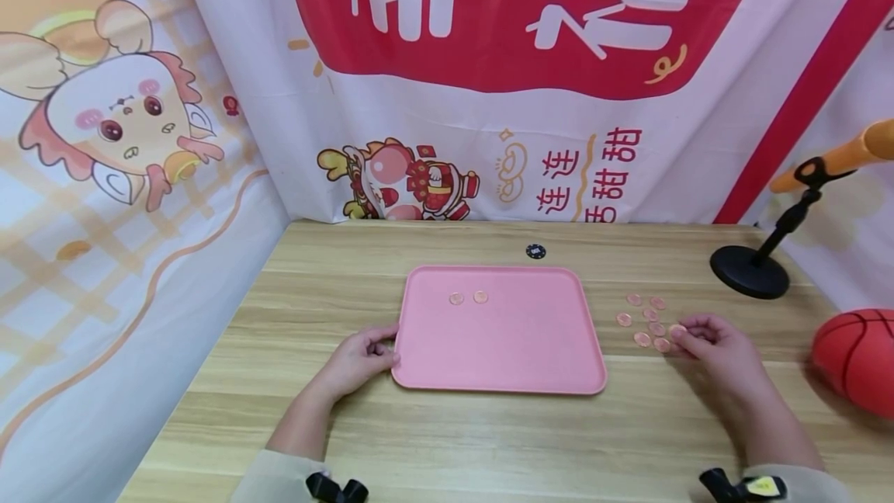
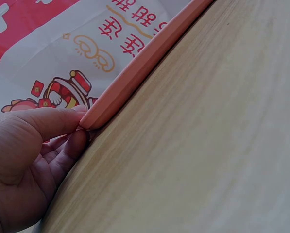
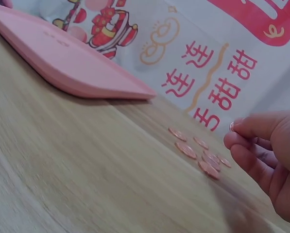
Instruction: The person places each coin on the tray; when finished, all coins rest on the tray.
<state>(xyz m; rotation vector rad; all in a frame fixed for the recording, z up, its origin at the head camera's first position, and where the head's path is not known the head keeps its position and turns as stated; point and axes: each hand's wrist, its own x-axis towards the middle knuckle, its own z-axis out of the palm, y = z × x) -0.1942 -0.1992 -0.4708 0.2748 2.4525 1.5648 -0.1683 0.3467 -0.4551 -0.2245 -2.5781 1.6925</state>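
A pink tray [image 1: 497,348] lies flat on the wooden table, with two small copper coins [image 1: 468,297] near its far edge. My left hand [image 1: 382,352] pinches the tray's left rim; in the left wrist view its thumb [image 2: 47,124] lies on top of the tray [image 2: 135,77] and a finger sits under the edge. Several more coins [image 1: 646,320] lie loose on the table right of the tray. My right hand [image 1: 687,336] hovers at their near right side with its fingers curled, the fingertips [image 3: 234,133] close together beside the coins [image 3: 198,153]. Whether they hold a coin is unclear.
A black disc [image 1: 535,251] lies behind the tray. A black stand [image 1: 750,270] with an orange arm stands at the back right, and a red ball [image 1: 855,359] sits at the right edge. Printed cloth walls close off the back and left.
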